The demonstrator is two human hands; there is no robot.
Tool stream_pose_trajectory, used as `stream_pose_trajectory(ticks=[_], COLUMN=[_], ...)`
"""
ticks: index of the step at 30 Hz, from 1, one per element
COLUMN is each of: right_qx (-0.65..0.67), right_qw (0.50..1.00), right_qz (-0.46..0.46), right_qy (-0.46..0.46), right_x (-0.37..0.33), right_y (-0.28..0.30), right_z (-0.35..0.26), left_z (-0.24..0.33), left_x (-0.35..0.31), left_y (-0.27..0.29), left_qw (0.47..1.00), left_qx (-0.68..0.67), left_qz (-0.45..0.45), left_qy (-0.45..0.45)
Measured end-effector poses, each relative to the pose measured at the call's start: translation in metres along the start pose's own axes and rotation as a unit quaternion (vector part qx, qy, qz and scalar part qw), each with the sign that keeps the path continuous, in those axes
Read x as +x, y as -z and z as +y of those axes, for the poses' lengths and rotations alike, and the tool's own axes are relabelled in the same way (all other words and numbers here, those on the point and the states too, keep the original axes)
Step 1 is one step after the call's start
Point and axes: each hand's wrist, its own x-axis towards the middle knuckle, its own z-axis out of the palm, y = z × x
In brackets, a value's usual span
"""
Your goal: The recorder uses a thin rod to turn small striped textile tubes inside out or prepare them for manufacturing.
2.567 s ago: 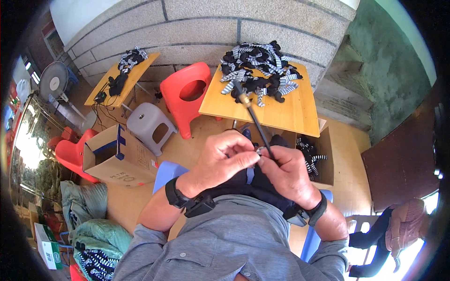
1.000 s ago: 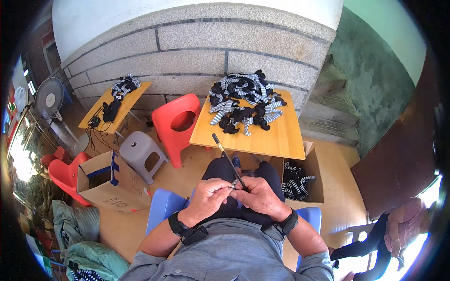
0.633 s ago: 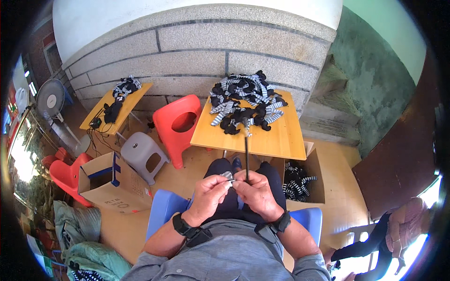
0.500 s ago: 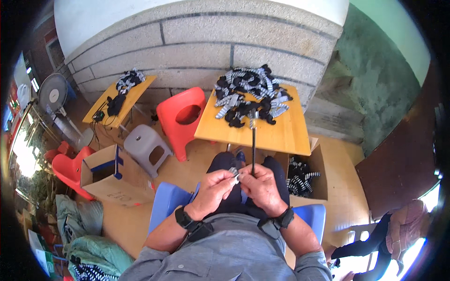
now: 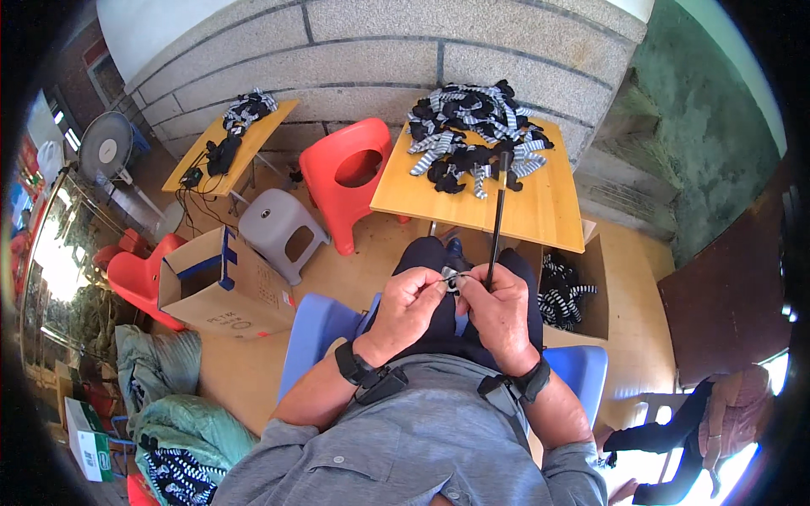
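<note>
My left hand [image 5: 403, 313] is closed, its thumb and fingers pinching a small black-and-white fabric piece [image 5: 450, 278] in front of my lap. Beside it, my right hand [image 5: 499, 314] is closed around the lower end of a thin black rod [image 5: 497, 228], and its thumb and fingertip touch the same fabric piece. The rod rises away from me, its tip in front of the heaped pieces on the table. Fingers hide much of the fabric piece. A heap of striped and black knit pieces [image 5: 472, 114] lies on the yellow table [image 5: 540, 198] ahead.
An open carton of striped pieces [image 5: 565, 295] stands beneath the table's right side. To the left are a red chair [image 5: 337, 173], a grey stool [image 5: 274, 223], an empty-looking carton [image 5: 228, 295], a second table [image 5: 261, 135] and a green sack [image 5: 190, 422]. Another person [image 5: 717, 422] is at lower right.
My view has shifted, so the scene sits further right and higher. The rod leans slightly more to the right. Both hands still pinch the fabric piece, with fingers slightly repositioned.
</note>
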Motion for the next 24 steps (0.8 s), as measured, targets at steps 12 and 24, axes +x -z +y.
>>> stream_pose_trajectory(ticks=[12, 24], right_qx=[0.463, 0.255], right_qw=[0.855, 0.938], right_qz=[-0.168, -0.174], right_qy=[-0.162, -0.160], right_x=[0.004, 0.007], right_y=[0.009, 0.007], right_z=[0.023, 0.004], left_z=[0.010, -0.010], left_x=[-0.001, 0.000], left_y=[0.004, 0.002], left_qw=[0.999, 0.992], left_qx=[-0.037, -0.098], left_qz=[-0.003, 0.035], left_qy=[0.013, 0.074])
